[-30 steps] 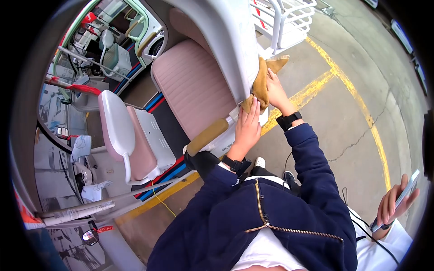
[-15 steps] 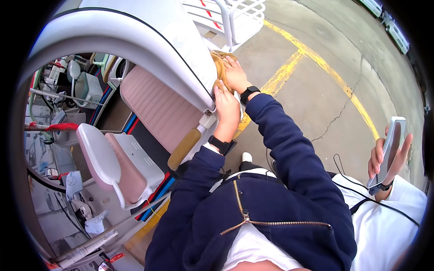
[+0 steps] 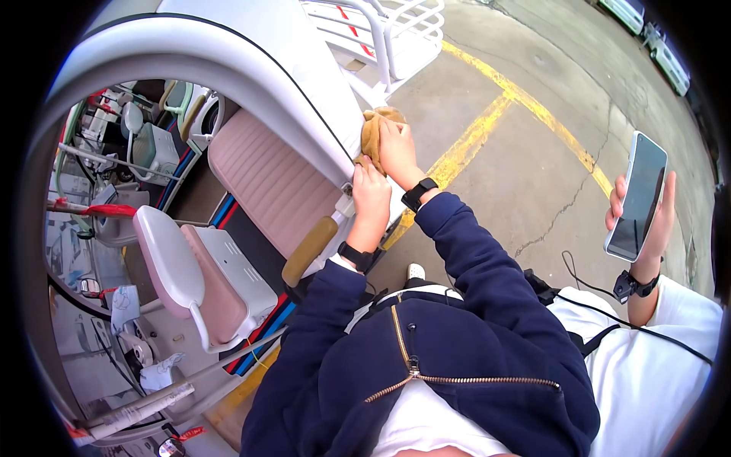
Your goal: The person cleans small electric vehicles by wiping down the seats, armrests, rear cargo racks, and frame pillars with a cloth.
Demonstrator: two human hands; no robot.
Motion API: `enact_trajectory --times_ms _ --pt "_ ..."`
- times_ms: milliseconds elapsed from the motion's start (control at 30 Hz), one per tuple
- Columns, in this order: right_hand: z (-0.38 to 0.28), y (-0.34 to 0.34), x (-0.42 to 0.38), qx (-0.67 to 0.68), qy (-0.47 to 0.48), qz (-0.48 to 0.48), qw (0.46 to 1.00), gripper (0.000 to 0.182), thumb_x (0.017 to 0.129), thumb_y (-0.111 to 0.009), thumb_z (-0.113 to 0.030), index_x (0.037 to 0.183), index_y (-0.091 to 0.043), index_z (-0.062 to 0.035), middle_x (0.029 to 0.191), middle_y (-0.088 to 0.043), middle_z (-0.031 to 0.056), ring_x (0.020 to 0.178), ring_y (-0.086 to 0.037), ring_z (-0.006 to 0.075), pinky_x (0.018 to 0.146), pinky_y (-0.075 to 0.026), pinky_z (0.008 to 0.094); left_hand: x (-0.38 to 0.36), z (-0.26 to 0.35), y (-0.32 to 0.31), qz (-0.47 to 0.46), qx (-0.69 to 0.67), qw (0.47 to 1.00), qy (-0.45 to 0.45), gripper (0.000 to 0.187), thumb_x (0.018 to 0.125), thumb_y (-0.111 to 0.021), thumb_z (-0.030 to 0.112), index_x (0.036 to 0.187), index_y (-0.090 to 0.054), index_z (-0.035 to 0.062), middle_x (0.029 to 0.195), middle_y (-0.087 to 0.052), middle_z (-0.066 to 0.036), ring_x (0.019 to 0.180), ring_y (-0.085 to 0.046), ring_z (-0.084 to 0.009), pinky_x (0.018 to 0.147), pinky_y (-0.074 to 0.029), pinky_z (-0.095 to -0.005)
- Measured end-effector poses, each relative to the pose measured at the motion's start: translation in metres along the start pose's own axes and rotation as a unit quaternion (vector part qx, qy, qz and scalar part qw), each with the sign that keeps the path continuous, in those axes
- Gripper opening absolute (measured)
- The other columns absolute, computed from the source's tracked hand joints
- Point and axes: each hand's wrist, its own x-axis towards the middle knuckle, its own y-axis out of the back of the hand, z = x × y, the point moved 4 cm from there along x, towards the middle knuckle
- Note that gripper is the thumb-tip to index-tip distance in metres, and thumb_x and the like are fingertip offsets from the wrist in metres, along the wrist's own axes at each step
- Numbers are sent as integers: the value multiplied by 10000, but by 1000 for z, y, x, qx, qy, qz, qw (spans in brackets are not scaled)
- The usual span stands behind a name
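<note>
A brown cloth (image 3: pixel 371 137) lies bunched against the side of the white vehicle body (image 3: pixel 324 95), near its outer edge. My right hand (image 3: pixel 397 154) is closed over the cloth, with its fingers pressed into the folds. Just below, my left hand (image 3: pixel 371 196) pinches the lower end of the same cloth beside the vehicle's edge. Both wrists wear black bands. The brown-padded armrest (image 3: pixel 310 251) is close to my left wrist. My palms and the underside of the cloth are hidden.
Inside the vehicle are a pink ribbed bench seat (image 3: pixel 266 175) and a grey-and-pink seat (image 3: pixel 171 255). A white metal rack (image 3: pixel 407 53) juts out at the top. To my right, another person's hand (image 3: pixel 661 217) holds a phone (image 3: pixel 638 194). Yellow lines (image 3: pixel 476 133) mark the concrete.
My right hand has shifted down along the edge, its fingers more curled, and the cloth is more bunched. My left hand is slightly lower. The other person's phone is raised and turned.
</note>
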Motion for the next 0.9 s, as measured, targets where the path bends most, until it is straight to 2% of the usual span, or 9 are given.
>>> enact_trajectory --times_ms 300,367,400,467,533,667,700,800,900 --pt "14 3 -59 52 -61 -54 995 364 800 -611 -220 1105 -599 -20 1155 -578 206 1090 -526 370 934 -440 453 -27 8 31 -4 -7 1000 -19 285 717 -585 31 962 -686 -75 1183 -626 -222 1082 -582 -322 1037 -409 -392" --pt "27 -9 -86 42 -97 -113 988 360 796 -617 -231 1086 -607 -17 1136 -584 217 1063 -544 377 915 -454 453 -47 4 22 -60 -186 980 25 334 739 -580 24 1046 -670 -71 1171 -637 -212 1052 -616 -321 995 -447 -386" --pt "35 -18 -104 33 -120 -151 981 358 794 -620 -236 1076 -611 -15 1126 -587 223 1049 -553 380 906 -461 452 -61 3 19 -60 -185 981 24 334 739 -580 24 1046 -670 -71 1171 -637 -212 1052 -616 -321 995 -447 -386" --pt "54 -36 -151 4 -168 -240 956 356 790 -625 -248 1057 -619 -12 1107 -593 234 1022 -571 388 888 -474 452 -97 -3 -6 -237 -337 895 174 341 754 -546 5 1065 -676 -44 1120 -659 -201 983 -653 -326 913 -500 -381" --pt "69 -53 -204 -25 -204 -317 926 355 786 -631 -259 1038 -627 -9 1088 -599 246 995 -588 395 869 -488 451 -126 -15 -14 -250 -391 864 194 359 754 -517 11 1071 -686 0 1069 -671 -198 916 -676 -330 840 -532 -367" --pt "97 -89 -281 -22 -181 -429 885 379 781 -655 -292 1030 -633 -8 1068 -612 257 983 -603 401 849 -503 447 -160 -46 2 -225 -472 814 255 302 770 -524 19 1019 -693 -8 1013 -681 -207 865 -678 -324 799 -526 -361" --pt "99 -96 -290 -14 -151 -477 866 403 779 -673 -314 1041 -632 -11 1066 -620 257 998 -601 400 847 -504 444 -166 -55 6 -239 -482 787 301 329 764 -528 13 1049 -693 -1 1019 -692 -192 882 -686 -279 820 -521 -336" --pt "91 -88 -277 14 -133 -453 881 480 765 -709 -394 1070 -617 -34 1024 -641 238 973 -619 400 819 -512 450 -168 -77 27 -220 -486 752 386 366 754 -539 -9 1087 -690 3 1056 -699 -175 956 -677 -218 882 -493 -301" --pt "47 -46 -241 -57 -167 -405 897 536 775 -686 -495 1094 -594 -74 969 -668 217 917 -644 400 775 -520 471 -166 -90 31 -136 -491 785 353 361 759 -535 -17 1086 -688 -1 1081 -694 -162 988 -668 -218 902 -484 -299"
